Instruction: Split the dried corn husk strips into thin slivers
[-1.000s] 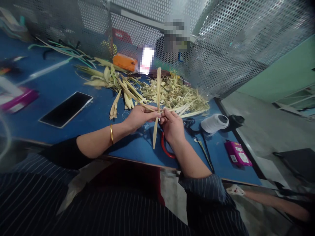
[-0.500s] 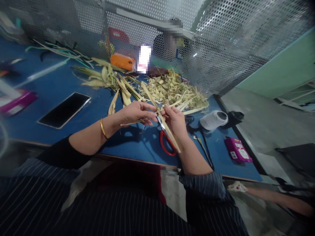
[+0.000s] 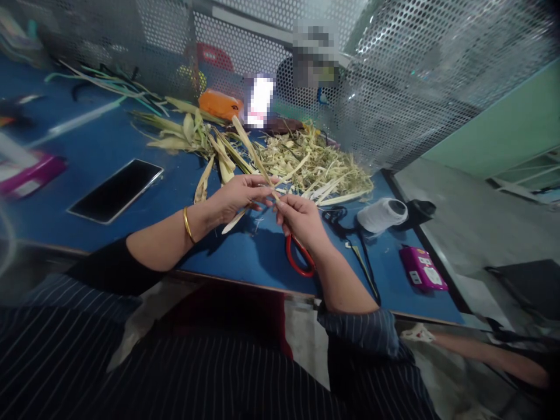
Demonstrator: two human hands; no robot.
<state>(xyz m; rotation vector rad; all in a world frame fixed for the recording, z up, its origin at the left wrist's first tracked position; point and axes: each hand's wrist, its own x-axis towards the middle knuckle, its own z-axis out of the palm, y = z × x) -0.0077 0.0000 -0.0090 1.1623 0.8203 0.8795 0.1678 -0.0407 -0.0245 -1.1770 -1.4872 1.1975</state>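
Note:
My left hand [image 3: 238, 197] and my right hand [image 3: 298, 217] meet above the blue table [image 3: 144, 210], each pinching pale dried leaf strips [image 3: 251, 153] where they cross. One strip points up and away to the left; another hangs below my left hand. A gold bangle [image 3: 188, 224] circles my left wrist. Red-handled scissors [image 3: 298, 261] lie on the table just under my right hand.
A heap of dried leaf scraps [image 3: 315, 166] lies behind the hands, longer leaves [image 3: 192, 134] to its left. A black phone [image 3: 117, 190] lies left. White thread spool [image 3: 382, 214], pink box [image 3: 422, 269], orange case [image 3: 220, 105]. Perforated metal screen [image 3: 415, 76], a person behind it.
The long strip has swung from upright to tilted, its upper end now pointing up-left; its lower end no longer hangs past my right wrist. Both hands stay pinched at the crossing.

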